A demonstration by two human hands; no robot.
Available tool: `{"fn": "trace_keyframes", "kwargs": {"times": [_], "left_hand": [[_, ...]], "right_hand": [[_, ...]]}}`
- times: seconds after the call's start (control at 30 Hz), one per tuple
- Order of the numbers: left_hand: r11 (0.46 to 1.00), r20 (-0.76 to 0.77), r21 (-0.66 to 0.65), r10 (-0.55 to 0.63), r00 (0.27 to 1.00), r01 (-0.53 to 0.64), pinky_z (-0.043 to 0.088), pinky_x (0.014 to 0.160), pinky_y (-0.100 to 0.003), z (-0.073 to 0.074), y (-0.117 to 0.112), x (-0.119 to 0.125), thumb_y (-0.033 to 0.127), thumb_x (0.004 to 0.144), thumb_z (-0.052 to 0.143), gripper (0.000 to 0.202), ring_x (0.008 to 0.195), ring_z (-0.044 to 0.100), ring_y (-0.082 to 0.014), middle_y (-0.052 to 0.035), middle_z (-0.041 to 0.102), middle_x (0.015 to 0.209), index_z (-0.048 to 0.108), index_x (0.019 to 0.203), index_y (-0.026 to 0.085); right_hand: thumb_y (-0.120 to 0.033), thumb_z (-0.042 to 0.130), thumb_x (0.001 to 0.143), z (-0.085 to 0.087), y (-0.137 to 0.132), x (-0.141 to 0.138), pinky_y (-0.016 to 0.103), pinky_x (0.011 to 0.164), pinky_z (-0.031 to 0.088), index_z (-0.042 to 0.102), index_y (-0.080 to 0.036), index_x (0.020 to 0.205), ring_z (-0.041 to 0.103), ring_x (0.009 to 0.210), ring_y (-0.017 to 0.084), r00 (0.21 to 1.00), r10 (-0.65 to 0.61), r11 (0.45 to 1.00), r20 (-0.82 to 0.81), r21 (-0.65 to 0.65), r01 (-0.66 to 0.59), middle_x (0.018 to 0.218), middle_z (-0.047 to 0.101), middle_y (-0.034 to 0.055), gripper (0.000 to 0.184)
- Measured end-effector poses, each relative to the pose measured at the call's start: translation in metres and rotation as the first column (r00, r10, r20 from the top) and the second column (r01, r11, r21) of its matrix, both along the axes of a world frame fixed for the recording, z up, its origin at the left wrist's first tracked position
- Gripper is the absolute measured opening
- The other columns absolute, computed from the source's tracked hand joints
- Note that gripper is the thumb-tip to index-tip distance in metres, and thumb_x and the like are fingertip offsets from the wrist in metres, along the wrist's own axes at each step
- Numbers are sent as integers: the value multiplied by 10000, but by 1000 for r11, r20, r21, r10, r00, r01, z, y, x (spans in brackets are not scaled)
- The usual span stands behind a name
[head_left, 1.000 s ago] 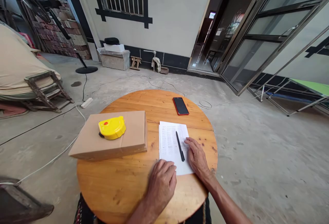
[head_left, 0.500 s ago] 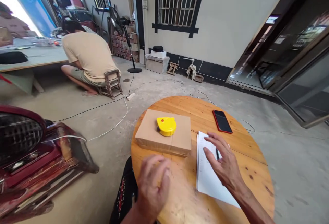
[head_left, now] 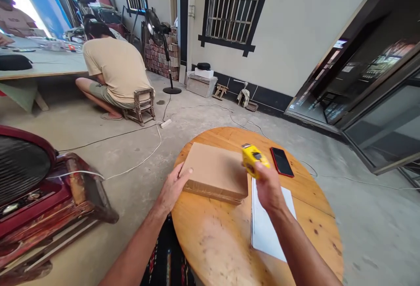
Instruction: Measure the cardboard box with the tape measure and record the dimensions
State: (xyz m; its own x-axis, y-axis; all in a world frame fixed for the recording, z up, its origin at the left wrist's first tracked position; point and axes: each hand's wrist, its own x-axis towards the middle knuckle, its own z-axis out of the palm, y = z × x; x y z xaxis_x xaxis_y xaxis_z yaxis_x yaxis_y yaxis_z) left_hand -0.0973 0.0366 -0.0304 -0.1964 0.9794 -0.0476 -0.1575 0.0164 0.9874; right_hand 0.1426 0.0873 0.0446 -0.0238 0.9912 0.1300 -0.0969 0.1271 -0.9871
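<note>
A yellow tape measure (head_left: pixel 252 158) is raised off the table in my right hand (head_left: pixel 269 187), which is closed around it near the box's right end. The flat brown cardboard box (head_left: pixel 216 167) lies on the round wooden table (head_left: pixel 213 242). My left hand (head_left: pixel 172 186) grips the box's left front corner, its thumb on top and its fingers along the side. Beneath my right hand lie white paper sheets (head_left: pixel 269 233), partly covered by the hand and forearm.
A phone with a red edge (head_left: pixel 282 162) lies on the table's far right. At left stands a dark red heater-like appliance (head_left: pixel 26 172) on a wooden stand. Beyond, a person (head_left: pixel 114 67) sits on a small chair by a standing fan (head_left: pixel 159 36). Cables (head_left: pixel 138 167) cross the floor.
My right hand has taken the tape measure off the box and lifted it to the right. My left hand has moved from above the table to the box's left corner.
</note>
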Motion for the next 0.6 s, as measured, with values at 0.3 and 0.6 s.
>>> {"fn": "trace_keyframes", "kwargs": {"times": [0.3, 0.6], "left_hand": [[978, -257, 62, 210, 943, -201, 417, 1087, -377, -53, -76, 21, 414, 780, 627, 665, 1320, 495, -296, -110, 544, 1420, 489, 1387, 181], [968, -299, 62, 252, 920, -244, 451, 1048, -400, -78, -70, 44, 372, 795, 623, 615, 1261, 549, -274, -126, 601, 1332, 463, 1358, 180]], "right_hand": [[-420, 705, 775, -49, -71, 56, 328, 722, 584, 697, -249, 1027, 703, 879, 196, 709, -414, 892, -571, -407, 193, 965, 742, -4, 305], [-329, 813, 687, -78, -57, 55, 198, 651, 563, 728, -235, 950, 704, 793, 135, 680, -359, 927, -639, -333, 176, 910, 754, -36, 293]]}}
